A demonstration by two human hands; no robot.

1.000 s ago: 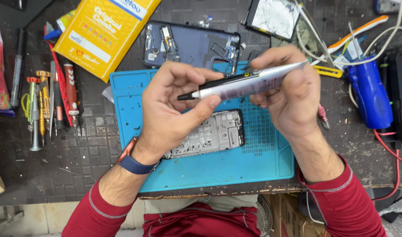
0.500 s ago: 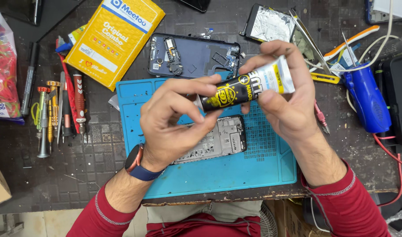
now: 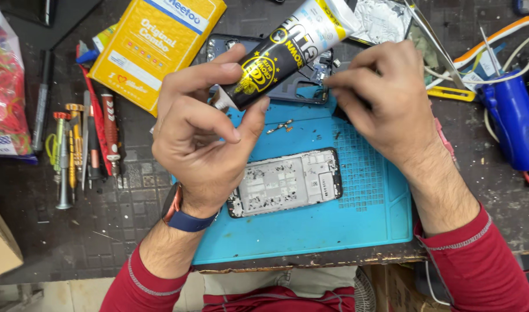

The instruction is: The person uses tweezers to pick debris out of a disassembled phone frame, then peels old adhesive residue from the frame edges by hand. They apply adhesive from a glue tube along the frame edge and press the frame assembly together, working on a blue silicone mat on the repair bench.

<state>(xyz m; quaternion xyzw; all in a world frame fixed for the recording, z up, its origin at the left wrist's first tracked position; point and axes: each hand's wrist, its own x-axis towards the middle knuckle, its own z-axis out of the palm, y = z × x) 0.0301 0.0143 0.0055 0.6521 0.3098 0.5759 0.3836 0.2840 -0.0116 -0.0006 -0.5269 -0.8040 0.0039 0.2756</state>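
Left hand (image 3: pixel 204 141) grips one glue tube (image 3: pixel 287 49); two phone frames (image 3: pixel 287 182); one mat (image 3: pixel 357 225)

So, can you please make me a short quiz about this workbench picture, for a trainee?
1. Which hand holds the glue tube?
2. True or false: the opened phone lies on the blue mat.
3. The yellow box is: A) on the mat B) left of the mat C) in the right hand

Key: 1. The left hand. 2. True. 3. B.
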